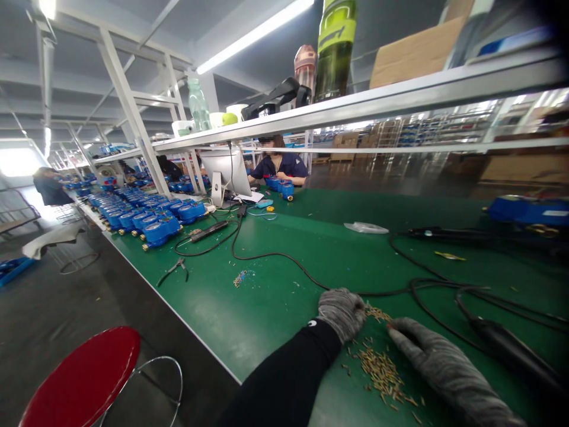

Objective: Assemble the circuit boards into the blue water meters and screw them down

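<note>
My left hand (342, 311), in a grey knit glove, rests on the green table with its fingers curled. Anything inside them is hidden. Just right of its fingertips lies a small group of brass-coloured screws (377, 313). My right hand (448, 367), in a matching glove, reaches in from the lower right. Its fingers are stretched out, the tips beside that small group, and I see nothing held. Between my hands and nearer to me, a larger loose pile of screws (382, 370) is spread on the table.
Black cables (284, 255) cross the green tabletop (267, 332). A black handheld tool (511, 344) lies right; pliers (178, 270) lie left. Rows of blue meters (160, 230) stand farther left. A shelf (355, 101) spans above. A person (280, 166) sits opposite. A red stool (84, 379) stands lower left.
</note>
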`<action>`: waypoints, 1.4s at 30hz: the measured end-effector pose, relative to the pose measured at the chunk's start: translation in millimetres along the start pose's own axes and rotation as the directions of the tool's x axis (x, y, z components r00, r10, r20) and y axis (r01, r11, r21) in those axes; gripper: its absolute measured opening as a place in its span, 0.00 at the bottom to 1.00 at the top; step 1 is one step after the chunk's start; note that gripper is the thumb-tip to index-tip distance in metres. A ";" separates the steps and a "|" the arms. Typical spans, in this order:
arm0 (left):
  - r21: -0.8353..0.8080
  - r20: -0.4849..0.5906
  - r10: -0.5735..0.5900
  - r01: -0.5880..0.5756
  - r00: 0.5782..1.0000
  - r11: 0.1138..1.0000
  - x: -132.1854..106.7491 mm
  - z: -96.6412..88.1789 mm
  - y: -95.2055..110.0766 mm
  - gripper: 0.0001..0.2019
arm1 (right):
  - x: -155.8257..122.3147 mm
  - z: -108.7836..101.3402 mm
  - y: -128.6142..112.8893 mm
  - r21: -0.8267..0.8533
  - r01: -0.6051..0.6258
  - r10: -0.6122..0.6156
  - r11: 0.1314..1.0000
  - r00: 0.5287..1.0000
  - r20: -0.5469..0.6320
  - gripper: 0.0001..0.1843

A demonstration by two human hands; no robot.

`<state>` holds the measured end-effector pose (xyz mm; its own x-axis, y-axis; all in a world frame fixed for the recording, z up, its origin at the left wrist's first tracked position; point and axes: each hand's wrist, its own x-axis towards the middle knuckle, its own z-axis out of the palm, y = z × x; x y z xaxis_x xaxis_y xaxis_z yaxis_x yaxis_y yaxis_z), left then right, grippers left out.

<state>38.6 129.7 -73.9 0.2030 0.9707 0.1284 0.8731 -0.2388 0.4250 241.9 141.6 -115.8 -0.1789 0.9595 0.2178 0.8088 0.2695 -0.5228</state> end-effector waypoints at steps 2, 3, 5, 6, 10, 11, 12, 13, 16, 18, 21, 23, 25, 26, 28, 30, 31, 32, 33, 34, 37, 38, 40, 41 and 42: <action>0.012 -0.003 -0.014 0.015 1.000 1.000 0.5 0.2 0.3 0.15 | -0.7 -0.6 -2.2 0.022 -0.013 0.011 1.000 0.996 0.088 0.28; 0.018 -0.007 -0.021 0.021 1.000 1.000 0.8 0.6 0.5 0.14 | -1.0 -1.1 -3.4 0.032 -0.023 0.019 0.999 0.993 0.117 0.28; 0.029 -0.019 -0.034 0.035 0.999 0.999 1.6 2.1 0.8 0.14 | -1.6 -2.5 -5.9 0.043 -0.049 0.043 0.998 0.991 0.130 0.28; 0.032 -0.028 -0.042 0.043 0.999 0.999 2.1 3.2 1.0 0.13 | -1.9 -3.3 -7.4 0.048 -0.058 0.051 0.997 0.990 0.131 0.28; 0.019 -0.057 -0.077 0.078 0.995 0.997 4.1 7.2 1.3 0.11 | -5.1 -9.0 -17.6 0.055 -0.072 0.065 0.996 0.990 0.124 0.26; 0.005 -0.063 -0.084 0.085 0.994 0.996 3.9 7.6 1.2 0.10 | -6.7 -11.3 -21.6 0.055 -0.071 0.063 0.996 0.991 0.121 0.25; -0.016 -0.070 -0.090 0.089 0.993 0.996 3.3 7.6 0.9 0.09 | -8.5 -13.7 -25.9 0.058 -0.062 0.054 0.996 0.992 0.118 0.24; -0.044 -0.081 -0.097 0.094 0.992 0.995 2.3 7.1 0.2 0.09 | -10.5 -16.3 -30.3 0.056 -0.053 0.046 0.997 0.993 0.112 0.22; -0.159 -0.121 -0.117 0.097 0.986 0.983 -0.7 3.2 -3.6 0.11 | -15.2 -22.5 -41.5 0.033 -0.029 0.027 0.999 0.998 0.050 0.20; -0.246 -0.142 -0.129 0.092 0.981 0.965 -1.1 -0.7 -6.6 0.10 | -16.4 -24.0 -44.8 0.014 -0.038 0.038 0.999 0.999 0.030 0.18; -0.384 -0.125 -0.086 0.031 0.988 0.923 -1.5 -8.3 -6.9 0.07 | -16.6 -23.8 -43.9 -0.010 -0.049 0.049 0.999 0.999 -0.006 0.15; -0.466 -0.082 -0.019 -0.021 0.996 0.885 -4.7 -15.1 -3.4 0.06 | -16.9 -23.5 -42.1 -0.021 -0.059 0.059 0.998 0.998 -0.023 0.13; -0.532 -0.015 0.069 -0.067 0.997 0.844 -10.2 -22.6 1.6 0.07 | -17.6 -23.6 -40.8 -0.031 -0.068 0.067 0.997 0.997 -0.032 0.12; -0.555 0.019 0.110 -0.081 0.994 0.828 -13.2 -26.0 3.9 0.08 | -17.9 -23.7 -40.4 -0.036 -0.072 0.070 0.997 0.997 -0.035 0.12; -0.579 0.060 0.154 -0.092 0.986 0.810 -17.3 -30.5 6.8 0.10 | -18.2 -23.6 -39.8 -0.052 -0.079 0.077 0.996 0.996 -0.039 0.12; -0.573 0.052 0.139 -0.084 0.989 0.815 -17.6 -30.6 6.0 0.09 | -17.8 -22.6 -39.5 -0.078 -0.086 0.083 0.993 0.996 -0.037 0.13; -0.559 0.033 0.111 -0.073 0.993 0.826 -16.1 -29.1 4.0 0.08 | -17.3 -21.7 -39.5 -0.094 -0.089 0.086 0.992 0.996 -0.033 0.14; -0.540 0.010 0.075 -0.057 0.997 0.840 -14.0 -26.7 1.1 0.08 | -16.7 -20.7 -39.8 -0.111 -0.090 0.087 0.990 0.996 -0.028 0.14; -0.517 -0.013 0.036 -0.038 0.999 0.855 -11.4 -23.9 -2.5 0.07 | -16.1 -19.6 -40.4 -0.129 -0.089 0.087 0.988 0.996 -0.021 0.14; -0.491 -0.034 0.000 -0.017 0.999 0.871 -8.7 -20.9 -6.4 0.07 | -15.4 -18.6 -41.3 -0.146 -0.086 0.085 0.986 0.996 -0.013 0.14; -0.423 -0.077 -0.073 0.034 0.994 0.905 -2.7 -14.3 -16.0 0.07 | -14.2 -17.4 -45.7 -0.191 -0.071 0.075 0.979 0.997 0.011 0.15; -0.406 -0.085 -0.085 0.043 0.993 0.913 -1.9 -13.4 -17.7 0.07 | -14.0 -17.5 -47.3 -0.203 -0.067 0.072 0.977 0.997 0.018 0.15; -0.375 -0.094 -0.096 0.054 0.991 0.926 -1.8 -13.1 -18.6 0.07 | -14.0 -18.2 -49.8 -0.223 -0.062 0.070 0.973 0.997 0.029 0.15; -0.361 -0.096 -0.098 0.057 0.991 0.931 -2.1 -13.4 -18.1 0.07 | -14.1 -18.5 -50.6 -0.231 -0.063 0.072 0.971 0.997 0.032 0.15; -0.349 -0.097 -0.098 0.059 0.990 0.935 -2.6 -13.8 -17.4 0.07 | -14.2 -18.6 -51.0 -0.238 -0.064 0.074 0.969 0.997 0.034 0.15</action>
<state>16.8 130.9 -69.3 0.0720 0.9824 0.1724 0.6739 -0.1754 0.7177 213.6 112.6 -76.9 -0.1373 0.9790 0.1505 0.9287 0.1800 -0.3241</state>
